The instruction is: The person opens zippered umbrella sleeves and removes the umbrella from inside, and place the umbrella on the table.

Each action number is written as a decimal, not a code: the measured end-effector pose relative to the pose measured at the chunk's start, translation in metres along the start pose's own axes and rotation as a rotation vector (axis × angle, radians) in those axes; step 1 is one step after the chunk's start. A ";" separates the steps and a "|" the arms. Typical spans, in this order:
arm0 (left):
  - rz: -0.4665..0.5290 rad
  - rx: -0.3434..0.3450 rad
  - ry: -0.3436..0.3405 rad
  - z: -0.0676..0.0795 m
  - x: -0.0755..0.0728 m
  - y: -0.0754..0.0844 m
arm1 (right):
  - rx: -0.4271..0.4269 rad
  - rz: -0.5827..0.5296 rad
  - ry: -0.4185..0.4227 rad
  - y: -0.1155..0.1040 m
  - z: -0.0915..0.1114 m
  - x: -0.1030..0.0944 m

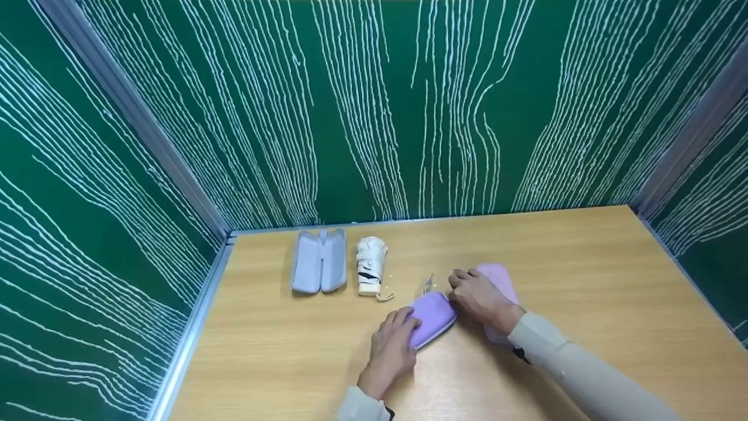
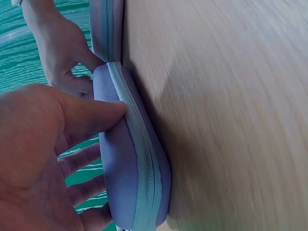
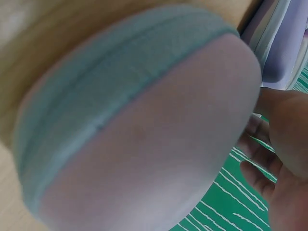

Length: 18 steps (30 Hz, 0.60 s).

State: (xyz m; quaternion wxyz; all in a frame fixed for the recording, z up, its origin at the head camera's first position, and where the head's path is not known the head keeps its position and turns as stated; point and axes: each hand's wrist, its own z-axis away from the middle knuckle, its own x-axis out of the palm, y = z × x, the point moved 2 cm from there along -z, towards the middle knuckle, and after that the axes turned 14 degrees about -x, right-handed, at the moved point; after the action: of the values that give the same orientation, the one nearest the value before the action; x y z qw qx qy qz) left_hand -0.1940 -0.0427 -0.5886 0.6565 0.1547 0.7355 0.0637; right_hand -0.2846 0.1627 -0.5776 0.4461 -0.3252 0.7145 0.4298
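Observation:
My left hand [image 1: 390,348] grips a purple zip case [image 1: 431,320] lying on the table, its thumb along the pale zipper band [image 2: 139,149] in the left wrist view. At the case's far right corner, my right hand [image 1: 482,298] has thumb and fingers curled against the end of the zipper; the pull itself is hidden. Partly beneath the right hand and wrist lies a pink case [image 1: 497,278] with a pale green zipper band, large in the right wrist view. A small shiny metal object [image 1: 429,283] sits just behind the purple case.
An open grey-blue hard case [image 1: 307,263] lies at the back left of the wooden table [image 1: 280,362]. Beside it is a folded cream umbrella [image 1: 370,263] with a wrist strap. Green walls with white lines and metal posts border the table.

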 end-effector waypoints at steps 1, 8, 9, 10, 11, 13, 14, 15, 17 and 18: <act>-0.001 -0.001 0.001 0.000 0.000 0.000 | 0.002 0.002 -0.002 -0.001 0.001 0.000; 0.007 -0.022 -0.009 0.001 0.000 0.002 | 0.007 0.005 -0.041 -0.006 0.008 -0.002; 0.008 -0.026 -0.014 0.002 -0.001 0.002 | 0.007 0.007 -0.040 -0.007 0.009 -0.002; 0.008 -0.027 -0.016 0.001 -0.001 0.002 | 0.009 0.008 -0.040 -0.007 0.009 -0.003; 0.008 -0.029 -0.018 0.001 -0.001 0.002 | 0.014 0.009 -0.041 -0.008 0.010 -0.003; 0.010 -0.031 -0.022 0.001 -0.001 0.002 | 0.022 0.002 -0.041 -0.009 0.011 -0.004; 0.011 -0.031 -0.022 0.001 -0.001 0.002 | 0.028 -0.002 -0.039 -0.009 0.011 -0.005; 0.011 -0.031 -0.022 0.001 -0.001 0.002 | 0.034 -0.007 -0.033 -0.010 0.011 -0.005; 0.011 -0.030 -0.020 0.002 0.000 0.002 | 0.046 -0.009 -0.020 -0.012 0.012 -0.005; 0.011 -0.030 -0.018 0.002 0.000 0.002 | 0.050 -0.009 -0.010 -0.013 0.013 -0.004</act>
State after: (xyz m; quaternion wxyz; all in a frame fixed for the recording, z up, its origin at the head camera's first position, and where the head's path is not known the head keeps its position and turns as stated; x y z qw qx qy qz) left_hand -0.1921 -0.0414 -0.5886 0.6651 0.1496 0.7276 0.0769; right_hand -0.2677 0.1694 -0.5807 0.4595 -0.3150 0.7214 0.4114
